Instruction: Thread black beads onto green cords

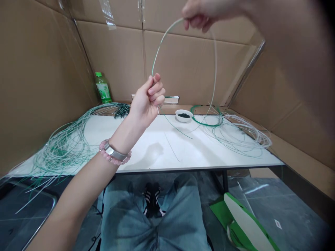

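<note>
Strands in hand: thin, flexible strands [164, 37], white with green among them, bowed into a smooth arch above the table and against the cardboard behind.
Left hand: the left hand [148, 99] is curled around the lower part of the arch, thumb pressed against the bent fingers; a slim green tail hangs out beneath it, slanting toward the tabletop.
Right hand: the right hand [199, 16], raised at the top edge of the view, pinches the upper end of the arch; a pale, blurred length curves down from beside it toward the table.
Strand material: smooth, slightly glossy and springy; whether plastic or coated wire, I cannot tell.
Left heap: a loose, airy tangle of green and white strands [62, 146], some ends poking past the table's front edge.
Dark bundle: short, dark green pieces [122, 111], bunched at the heap's far end.
Right coils: a neat, round green coil [206, 124] touching looser white loops [258, 134].
Bowl: a small, round white bowl [183, 120] with dark bits [184, 115] inside, just beside the green coil.
Table: a flat white tabletop [146, 164] with a dark edge.
Walls: creased brown cardboard [112, 52], joined with shiny clear tape [106, 12].
Bottle: a green-capped bottle [103, 89] at the back left.
In the way: the left hand partly hides a flat, pale object [172, 100]; the right forearm, blurred, covers the upper right.
</note>
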The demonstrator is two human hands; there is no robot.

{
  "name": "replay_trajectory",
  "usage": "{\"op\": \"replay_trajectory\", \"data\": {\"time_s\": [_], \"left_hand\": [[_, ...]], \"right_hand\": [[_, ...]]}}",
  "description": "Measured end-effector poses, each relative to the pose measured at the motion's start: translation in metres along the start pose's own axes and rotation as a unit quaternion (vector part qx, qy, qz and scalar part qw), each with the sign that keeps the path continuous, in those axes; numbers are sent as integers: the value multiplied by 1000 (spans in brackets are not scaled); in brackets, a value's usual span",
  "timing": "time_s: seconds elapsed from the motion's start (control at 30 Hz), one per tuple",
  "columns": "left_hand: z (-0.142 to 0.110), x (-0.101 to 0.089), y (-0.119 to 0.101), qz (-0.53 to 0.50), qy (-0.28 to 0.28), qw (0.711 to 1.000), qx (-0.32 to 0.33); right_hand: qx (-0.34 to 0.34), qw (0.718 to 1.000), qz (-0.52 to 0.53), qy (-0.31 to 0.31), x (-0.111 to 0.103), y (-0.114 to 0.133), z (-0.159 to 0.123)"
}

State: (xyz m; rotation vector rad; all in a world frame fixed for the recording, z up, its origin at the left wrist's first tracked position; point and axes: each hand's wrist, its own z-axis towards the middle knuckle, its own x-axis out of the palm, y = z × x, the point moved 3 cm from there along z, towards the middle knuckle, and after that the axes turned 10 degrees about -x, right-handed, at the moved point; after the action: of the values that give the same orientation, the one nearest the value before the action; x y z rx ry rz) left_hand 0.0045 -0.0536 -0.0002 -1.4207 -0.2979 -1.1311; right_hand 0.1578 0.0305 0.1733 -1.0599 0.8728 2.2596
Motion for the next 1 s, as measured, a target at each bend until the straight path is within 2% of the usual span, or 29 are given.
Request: {"op": "replay_trajectory", "data": {"time_s": [0.03, 0.1, 0.17, 0.3, 0.37, 0.43, 0.6, 0.77, 0.9, 1.0], "left_hand": [[0, -4, 0, -11, -8, 1000, -2], [-1, -15, -1, -39, -27, 999, -6], [-2, -29, -2, -74, -46, 996, -12], [-8, -56, -2, -121, -95, 988, -21], [-13, -67, -3, -124, -115, 985, -18], [-17, -77, -4, -121, -129, 984, -16], [-25, -101, -8, -109, -167, 980, -27], [-25, -128, -3, -64, -219, 972, -59], [-27, -146, 2, 12, -240, 963, -120], [-36, -161, -5, 82, -244, 950, -174]], "right_hand": [[-14, 999, -45, -9, 11, -2, -10], [-75, 988, -101, -94, 38, -7, -40], [-151, 972, -111, -139, 80, -15, -78], [-291, 955, -24, -53, 180, -22, -149], [-330, 942, 30, -49, 212, -17, -169], [-352, 931, 80, -53, 229, -10, -178], [-341, 916, 194, -86, 234, 1, -170], [-233, 910, 289, -186, 226, -9, -138], [-154, 897, 335, -245, 204, -27, -96], [-116, 890, 343, -278, 174, -44, -68]]}}
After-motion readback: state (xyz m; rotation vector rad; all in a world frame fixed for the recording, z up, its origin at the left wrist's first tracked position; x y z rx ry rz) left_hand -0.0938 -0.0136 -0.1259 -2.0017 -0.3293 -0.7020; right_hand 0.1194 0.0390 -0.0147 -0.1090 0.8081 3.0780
